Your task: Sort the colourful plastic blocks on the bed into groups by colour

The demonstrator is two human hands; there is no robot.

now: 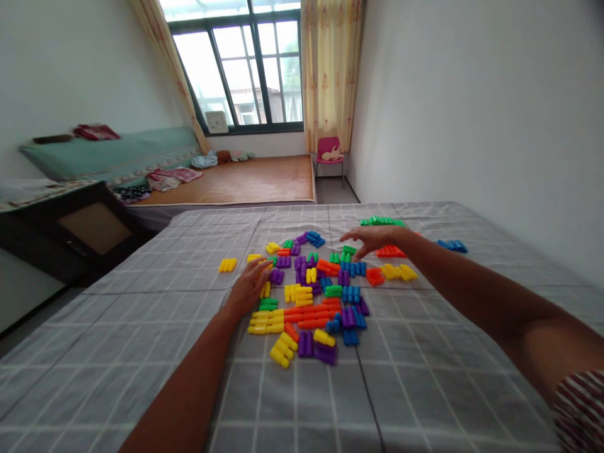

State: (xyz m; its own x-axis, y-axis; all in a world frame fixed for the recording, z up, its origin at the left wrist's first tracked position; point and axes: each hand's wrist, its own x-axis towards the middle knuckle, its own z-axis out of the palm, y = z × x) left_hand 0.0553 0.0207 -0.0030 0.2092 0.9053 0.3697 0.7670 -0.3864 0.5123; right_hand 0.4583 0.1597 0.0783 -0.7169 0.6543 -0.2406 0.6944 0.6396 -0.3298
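Hands are showing on both sides of a crowded cluster of toy blocks: from my remote view through the head camera, I am seeing the left hand [249,286] resting low at the cluster's left edge, its fingers bending over small yellow ribbed plastic blocks [266,289]. I am not able to tell whether those fingers are gripping anything. The right hand [377,238] is hovering over the far right of the cluster with fingers apart and nothing showing in its grasp; its thumb is hanging near a green ribbed plastic block [349,250] and a row of blue ribbed plastic blocks [353,268].

All these pieces are lying on a grey fabric sheet with white check lines [302,409]. Nearer to me, long orange ribbed plastic strips [311,315] are sitting side by side, touching a flat yellow ribbed plastic panel [267,321] on their left. Purple ribbed plastic blocks [306,343] are lying just in front of the strips.

Beyond the right hand, a green plastic strip [382,221] is lying near the sheet's far edge, and a blue plastic piece [452,245] is resting beyond the right forearm. Behind everything, a bed with a brown woven mat [264,179] is standing below a dark-framed window [257,72], and a pink chair [329,148] is standing near the right wall.
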